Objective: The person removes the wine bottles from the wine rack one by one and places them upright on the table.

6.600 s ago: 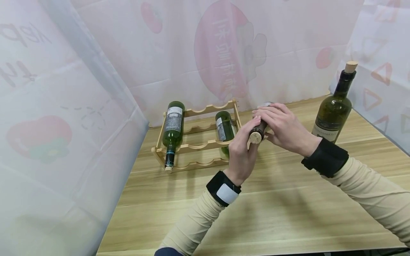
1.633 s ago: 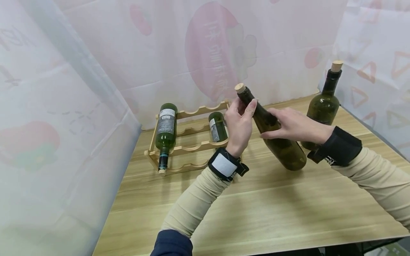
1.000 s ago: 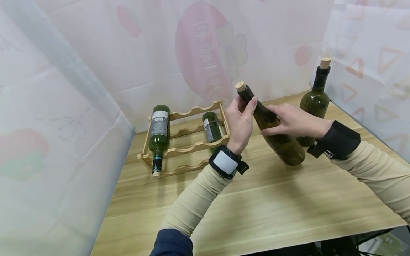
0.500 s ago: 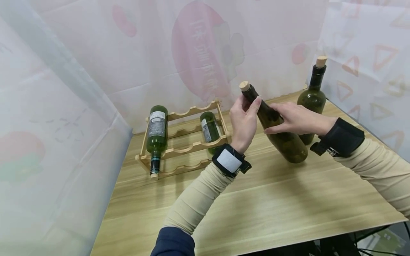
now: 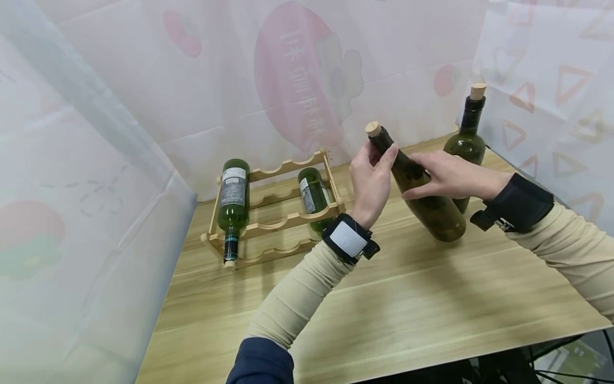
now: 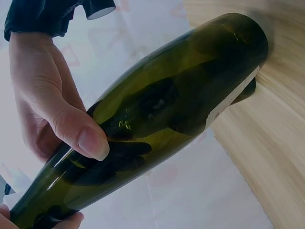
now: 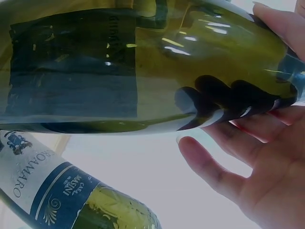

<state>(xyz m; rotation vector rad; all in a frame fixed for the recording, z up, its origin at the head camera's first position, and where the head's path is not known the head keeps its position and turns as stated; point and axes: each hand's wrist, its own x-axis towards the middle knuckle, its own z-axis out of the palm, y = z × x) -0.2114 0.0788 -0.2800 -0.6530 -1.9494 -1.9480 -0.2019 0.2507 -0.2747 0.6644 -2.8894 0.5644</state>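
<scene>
Held bottle sits tilted between the hands, cork toward 10 o'clock, base toward 5. Left hand grips the neck; right hand, at its 3 o'clock, wraps thumb and fingers round the shoulder. Standing bottle near, 2 o'clock. Rack at 9, two bottles lying in it. Can't tell if the held base touches the table.
</scene>
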